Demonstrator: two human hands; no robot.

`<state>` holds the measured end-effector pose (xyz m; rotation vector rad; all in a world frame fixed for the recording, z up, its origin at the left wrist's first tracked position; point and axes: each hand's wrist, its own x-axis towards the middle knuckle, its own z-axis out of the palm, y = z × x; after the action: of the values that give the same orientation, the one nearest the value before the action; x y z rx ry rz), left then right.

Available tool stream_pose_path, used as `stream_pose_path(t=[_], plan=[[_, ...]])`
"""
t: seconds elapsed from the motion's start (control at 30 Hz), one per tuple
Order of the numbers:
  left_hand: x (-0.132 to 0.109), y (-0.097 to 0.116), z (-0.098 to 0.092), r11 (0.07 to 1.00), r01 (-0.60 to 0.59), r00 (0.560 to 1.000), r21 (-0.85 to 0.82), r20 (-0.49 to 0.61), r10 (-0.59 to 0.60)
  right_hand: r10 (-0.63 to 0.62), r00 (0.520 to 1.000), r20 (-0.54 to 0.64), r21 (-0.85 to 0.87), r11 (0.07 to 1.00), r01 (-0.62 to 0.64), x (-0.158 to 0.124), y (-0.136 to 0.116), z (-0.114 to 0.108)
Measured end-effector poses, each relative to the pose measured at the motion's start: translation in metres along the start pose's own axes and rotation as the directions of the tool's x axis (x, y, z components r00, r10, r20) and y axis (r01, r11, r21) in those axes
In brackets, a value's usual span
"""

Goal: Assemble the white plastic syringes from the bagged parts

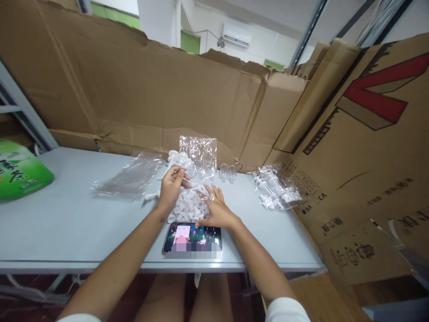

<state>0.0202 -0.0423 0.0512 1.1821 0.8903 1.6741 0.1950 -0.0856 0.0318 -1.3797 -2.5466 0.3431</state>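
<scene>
My left hand (171, 188) is raised at the left side of a pile of small white plastic parts (187, 206). Its thumb and fingertips are pinched together, and whatever lies between them is too small to make out. Fingers spread, my right hand (219, 208) hovers over the right side of the pile, its thumb at the top edge of a phone (193, 239) with a lit screen. Behind my hands stands a clear plastic bag (204, 152), beside more white parts (174, 157). Several clear cups (228, 172) sit just right of that bag.
Flat clear bags (129, 176) lie to the left on the table (67, 223). A bag of white pump-like pieces (275, 188) rests at the right. A green pouch (22, 172) stands at the far left. Cardboard (150, 89) walls the back, and a printed carton (368, 156) the right.
</scene>
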Motion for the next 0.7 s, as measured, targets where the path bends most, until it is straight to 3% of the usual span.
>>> stream_pose_path(t=[0.27, 0.4, 0.53, 0.7], plan=[[0.0, -0.002, 0.0, 1.0, 0.006, 1.0, -0.014, 0.004, -0.006, 0.02, 1.0, 0.021, 0.106, 0.994, -0.022, -0.003, 0.006, -0.012], [0.001, -0.003, 0.0, 0.999, 0.017, 1.0, -0.043, 0.01, -0.017, 0.012, 0.996, 0.094, 0.122, 0.992, -0.024, -0.007, 0.013, -0.021], [0.001, -0.003, 0.0, 0.999, 0.025, 1.0, -0.044, 0.004, -0.025, -0.006, 0.987, 0.158, 0.101, 0.995, -0.01, -0.008, 0.018, -0.019], [0.0, -0.003, 0.001, 0.998, 0.032, 0.999, -0.048, 0.011, -0.032, -0.03, 0.99, 0.136, 0.145, 0.989, 0.01, -0.007, 0.018, -0.016]])
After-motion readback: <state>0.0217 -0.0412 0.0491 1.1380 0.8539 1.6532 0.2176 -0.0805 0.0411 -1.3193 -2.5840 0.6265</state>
